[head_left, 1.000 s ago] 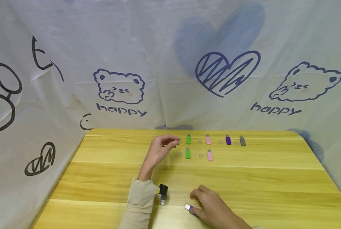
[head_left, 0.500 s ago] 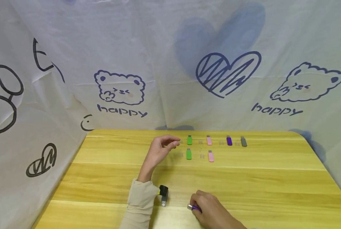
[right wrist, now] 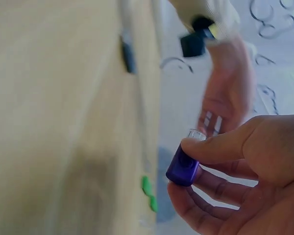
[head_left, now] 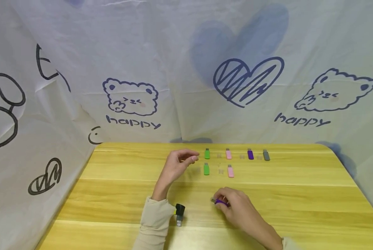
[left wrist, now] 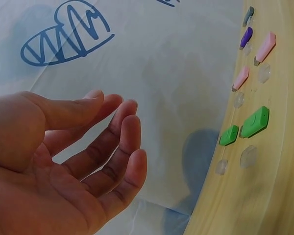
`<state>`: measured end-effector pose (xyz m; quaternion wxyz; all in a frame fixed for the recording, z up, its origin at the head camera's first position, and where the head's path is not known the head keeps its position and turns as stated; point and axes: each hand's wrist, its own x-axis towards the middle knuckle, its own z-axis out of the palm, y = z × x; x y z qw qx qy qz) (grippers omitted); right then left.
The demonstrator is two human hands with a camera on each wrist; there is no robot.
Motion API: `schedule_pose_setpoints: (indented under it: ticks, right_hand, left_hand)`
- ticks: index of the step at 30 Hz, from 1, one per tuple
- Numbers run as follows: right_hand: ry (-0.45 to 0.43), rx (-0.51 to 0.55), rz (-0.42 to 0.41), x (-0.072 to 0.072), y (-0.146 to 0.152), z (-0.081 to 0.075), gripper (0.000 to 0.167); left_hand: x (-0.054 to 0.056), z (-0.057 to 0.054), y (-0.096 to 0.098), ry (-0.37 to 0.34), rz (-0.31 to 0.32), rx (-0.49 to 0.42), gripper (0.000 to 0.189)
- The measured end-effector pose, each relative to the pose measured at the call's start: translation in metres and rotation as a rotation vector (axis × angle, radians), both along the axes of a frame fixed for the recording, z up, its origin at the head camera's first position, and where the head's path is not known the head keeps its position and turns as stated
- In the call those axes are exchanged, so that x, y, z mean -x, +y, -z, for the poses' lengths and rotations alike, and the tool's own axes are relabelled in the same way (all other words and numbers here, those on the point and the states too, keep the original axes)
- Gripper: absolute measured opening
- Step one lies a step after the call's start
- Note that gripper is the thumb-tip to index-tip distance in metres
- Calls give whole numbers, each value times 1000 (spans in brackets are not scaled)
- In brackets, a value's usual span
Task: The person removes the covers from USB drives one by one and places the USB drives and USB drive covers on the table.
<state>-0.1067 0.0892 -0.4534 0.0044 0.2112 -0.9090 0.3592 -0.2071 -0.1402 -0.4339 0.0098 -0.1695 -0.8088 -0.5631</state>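
Observation:
My right hand (head_left: pixel 237 208) pinches a purple USB stick (right wrist: pixel 183 169) between thumb and fingers, its metal plug pointing left in the head view. It is over the middle of the table, on the near side of the rows. My left hand (head_left: pixel 177 166) hangs loosely curled at the left end of the rows, holding nothing. Nearest to its fingertips are a green USB stick (head_left: pixel 207 153) in the far row and another green USB stick (head_left: pixel 206 169) in the near row. A grey USB stick (head_left: pixel 179 221) lies beside the left sleeve, partly covered by the black wrist camera.
Along the far row lie a pink stick (head_left: pixel 228 153), a purple stick (head_left: pixel 250 154) and a grey stick (head_left: pixel 266 155). Another pink stick (head_left: pixel 230 171) ends the near row. Small clear pieces (left wrist: pixel 249 156) sit between sticks. A printed cloth (head_left: pixel 186 104) rises behind the table (head_left: pixel 299 194).
My right hand has taken hold of the purple USB stick near the front of the table and carried it away from me towards the rows. The left hand has barely moved.

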Motion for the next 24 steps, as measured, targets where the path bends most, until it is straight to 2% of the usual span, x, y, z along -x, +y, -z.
schedule_pose_setpoints:
  ticks: [9,13,17,24]
  right_hand:
    - [61,120,70,27,9,-31,23]
    - [73,156,97,38,8,-40,23]
    - [79,216,121,47,6,-44,21]
    - [73,324,172,55,3,-40,19]
  left_hand:
    - [-1,-1,6,-17,13,7,17]
    - [-2,-1,6,-14,13,9,17]
    - [-3,-3,7,-14,32,-7,18]
    - [-5,-7,12,-25,70,-38,20]
